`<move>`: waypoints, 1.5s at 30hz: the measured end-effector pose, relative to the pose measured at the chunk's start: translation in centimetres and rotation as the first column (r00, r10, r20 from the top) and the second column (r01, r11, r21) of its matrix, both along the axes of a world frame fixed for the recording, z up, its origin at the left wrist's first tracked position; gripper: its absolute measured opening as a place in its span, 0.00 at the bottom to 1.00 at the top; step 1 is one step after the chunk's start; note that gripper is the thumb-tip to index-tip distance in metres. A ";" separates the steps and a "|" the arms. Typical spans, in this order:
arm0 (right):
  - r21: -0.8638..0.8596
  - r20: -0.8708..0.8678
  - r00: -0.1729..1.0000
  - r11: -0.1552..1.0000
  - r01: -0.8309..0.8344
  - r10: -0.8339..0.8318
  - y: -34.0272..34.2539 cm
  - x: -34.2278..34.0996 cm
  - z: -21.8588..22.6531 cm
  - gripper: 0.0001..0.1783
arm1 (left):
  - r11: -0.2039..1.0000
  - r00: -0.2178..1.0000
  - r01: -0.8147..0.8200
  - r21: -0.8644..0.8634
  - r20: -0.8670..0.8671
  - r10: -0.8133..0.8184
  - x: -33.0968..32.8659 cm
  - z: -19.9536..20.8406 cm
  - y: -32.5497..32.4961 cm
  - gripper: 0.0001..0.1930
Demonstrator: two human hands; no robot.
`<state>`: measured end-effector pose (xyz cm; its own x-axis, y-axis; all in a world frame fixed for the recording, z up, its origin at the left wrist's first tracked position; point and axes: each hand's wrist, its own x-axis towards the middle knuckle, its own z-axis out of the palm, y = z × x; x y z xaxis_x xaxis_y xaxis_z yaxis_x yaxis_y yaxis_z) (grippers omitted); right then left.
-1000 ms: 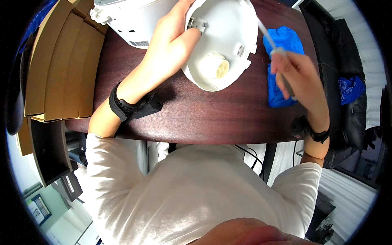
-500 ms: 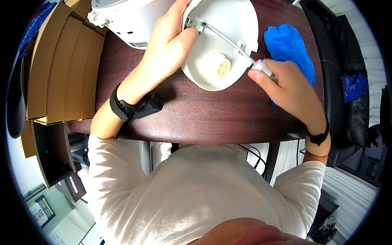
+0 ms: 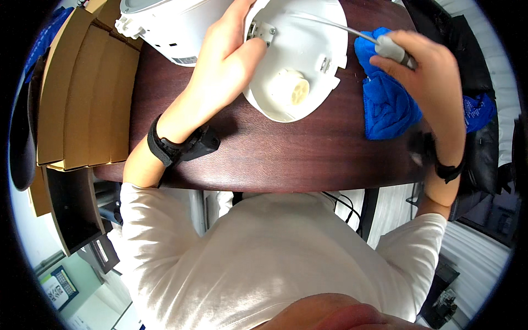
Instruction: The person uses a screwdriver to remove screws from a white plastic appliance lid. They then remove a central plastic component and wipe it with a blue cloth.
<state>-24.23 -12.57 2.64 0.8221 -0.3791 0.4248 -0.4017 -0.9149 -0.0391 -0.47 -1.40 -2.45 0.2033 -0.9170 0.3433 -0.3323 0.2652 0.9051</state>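
My left hand point(image 3: 231, 60) is closed on the left rim of a white rounded plastic cover point(image 3: 302, 52), tilted so its inside shows. Beside the thumb, a small bracket with a screw point(image 3: 269, 34) sits on the cover's inner wall. A cream round piece point(image 3: 292, 87) stands inside near the bottom. To the right, my right hand point(image 3: 434, 69) grips a screwdriver point(image 3: 390, 50) by its pale grey handle. The metal shaft points left over the cover, and its blurred tip is apart from the bracket screw.
A white appliance body point(image 3: 179, 30) stands at the far left, next to brown cardboard boxes point(image 3: 88, 93). A crumpled blue cloth point(image 3: 389, 107) lies on the dark wooden table point(image 3: 275, 154), partly under my right hand. Beyond the right edge is a black sofa point(image 3: 478, 159).
My right hand has moved right and away with the screwdriver, whose tip has left the bracket screw. More of the blue cloth shows. My left hand and the cover have stayed nearly still.
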 end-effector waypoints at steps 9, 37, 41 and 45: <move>0.990 -0.010 1.000 0.138 0.012 -0.019 3.2 0.8 -4.7 0.22 | 0.999 0.999 -0.030 0.046 0.031 0.028 0.5 0.1 -0.1 0.34; 0.936 -0.321 0.946 0.135 0.324 -0.042 7.2 1.2 0.4 0.20 | 0.993 0.990 -0.014 -0.121 0.138 0.031 -1.6 -0.2 1.7 0.33; 0.951 -0.294 0.954 0.084 0.298 -0.052 8.2 1.6 0.6 0.24 | 0.990 0.979 -0.029 -0.140 0.195 0.056 -1.7 -1.3 1.9 0.34; 0.734 -0.184 0.983 0.668 0.123 0.021 7.5 0.7 -1.3 0.19 | 0.993 0.955 -0.049 -0.110 0.287 0.079 -2.1 -0.6 2.4 0.34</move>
<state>-23.57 -5.08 1.35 0.8202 -0.5516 -0.1517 -0.5125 -0.5905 -0.6234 -2.58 1.02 -3.01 0.1387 -0.8628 0.4861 -0.5960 0.3193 0.7368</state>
